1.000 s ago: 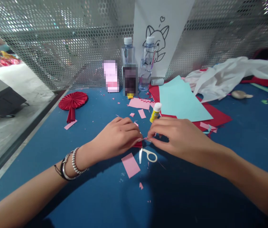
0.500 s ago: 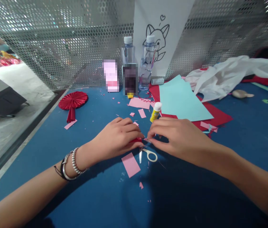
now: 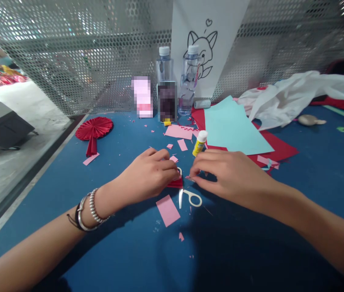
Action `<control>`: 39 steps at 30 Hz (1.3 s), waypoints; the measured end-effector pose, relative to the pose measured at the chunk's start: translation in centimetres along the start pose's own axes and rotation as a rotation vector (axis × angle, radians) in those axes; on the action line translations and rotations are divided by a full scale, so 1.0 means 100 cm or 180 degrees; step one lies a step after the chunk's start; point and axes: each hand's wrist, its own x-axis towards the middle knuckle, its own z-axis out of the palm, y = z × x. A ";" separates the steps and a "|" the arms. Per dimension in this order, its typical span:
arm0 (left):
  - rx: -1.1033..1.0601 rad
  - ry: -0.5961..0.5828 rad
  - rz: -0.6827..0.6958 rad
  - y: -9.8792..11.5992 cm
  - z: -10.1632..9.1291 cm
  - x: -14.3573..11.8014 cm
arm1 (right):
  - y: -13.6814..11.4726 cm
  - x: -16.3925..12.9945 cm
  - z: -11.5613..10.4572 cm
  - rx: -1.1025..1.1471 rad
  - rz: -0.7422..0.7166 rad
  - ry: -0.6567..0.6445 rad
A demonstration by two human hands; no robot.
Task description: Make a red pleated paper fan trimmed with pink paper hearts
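Note:
My left hand (image 3: 156, 174) is closed, fingers curled over a folded piece of red paper (image 3: 176, 183) that shows under its fingertips. Across a small gap, my right hand (image 3: 220, 168) pinches a tiny pink paper scrap (image 3: 188, 177) between thumb and fingertips. Scissors with cream handles (image 3: 194, 199) lie open between and below the hands; the left hand hides part of them. Just in front of the scissors rests a pink paper rectangle (image 3: 168, 211). A yellow glue stick with a white cap (image 3: 200, 144) stands behind my right hand.
A pleated red paper fan (image 3: 94, 132) lies at the left. Two water bottles (image 3: 188, 85) stand against the perforated metal panel (image 3: 113, 61). Light-blue sheets (image 3: 235, 129) overlap red paper (image 3: 284, 148) at the right, near a white plastic bag (image 3: 287, 97). Pink scraps dot the blue table (image 3: 123, 251).
My left hand has drawn slightly left, away from the right fingertips, uncovering more of the red paper and a scissor handle. My right hand has barely moved.

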 end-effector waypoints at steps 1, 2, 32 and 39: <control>0.0039 -0.0146 -0.0078 -0.002 -0.002 -0.002 | 0.000 0.000 -0.001 0.0000 0.0019 -0.0012; 0.0040 -0.0278 -0.0202 -0.005 -0.004 -0.005 | 0.000 0.000 -0.002 0.0001 0.0034 -0.0033; -0.0695 -0.0352 -0.0414 -0.020 0.021 0.000 | 0.009 0.004 0.003 -0.0351 -0.0230 -0.0422; -0.0602 -0.0454 -0.0347 -0.017 0.001 -0.002 | 0.008 0.016 -0.023 -0.0235 -0.0421 -0.0760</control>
